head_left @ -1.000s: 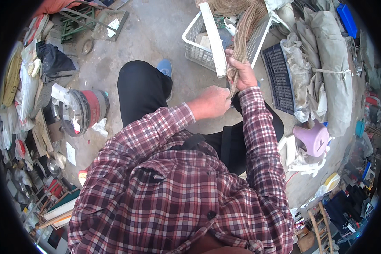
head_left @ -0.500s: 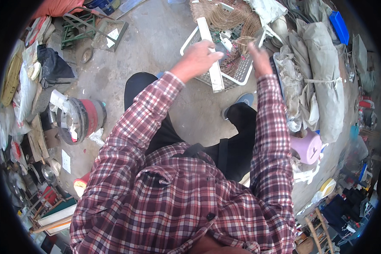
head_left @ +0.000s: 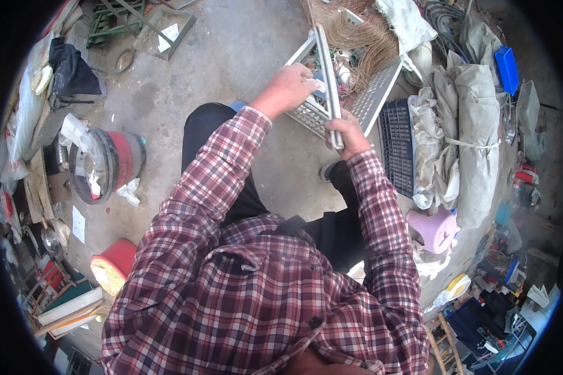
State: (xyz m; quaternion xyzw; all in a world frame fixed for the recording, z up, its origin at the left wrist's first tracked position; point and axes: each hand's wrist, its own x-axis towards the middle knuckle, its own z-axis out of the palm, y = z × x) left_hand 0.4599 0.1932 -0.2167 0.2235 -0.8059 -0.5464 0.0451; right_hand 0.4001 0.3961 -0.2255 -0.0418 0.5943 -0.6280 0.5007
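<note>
My right hand [head_left: 349, 134] is closed round the near end of a long, narrow, silvery-white strip [head_left: 327, 69]. The strip stretches away from me across a white perforated plastic basket [head_left: 385, 94]. Just left of the strip is my left hand [head_left: 292, 90], over the basket's left side with its fingers curled together. Something small and pale shows at those fingertips, too unclear to name. Inside the basket lie small electronic parts [head_left: 344, 62] and wires, partly hidden by the strip. A bundle of brown cord [head_left: 363, 37] drapes over the far part of the basket.
To the basket's right stand a dark plastic crate [head_left: 397, 147] and a rolled grey sheet [head_left: 478, 144]. A lilac stool [head_left: 433, 229] is nearer me. On the left are a red-and-black bucket [head_left: 122, 161], a red tub [head_left: 116, 253] and a green metal frame [head_left: 116, 22].
The strip has turned, showing its narrow silvery side. My right hand has come nearer and taken its near end; my left hand has left its broad face. The basket now looks tilted.
</note>
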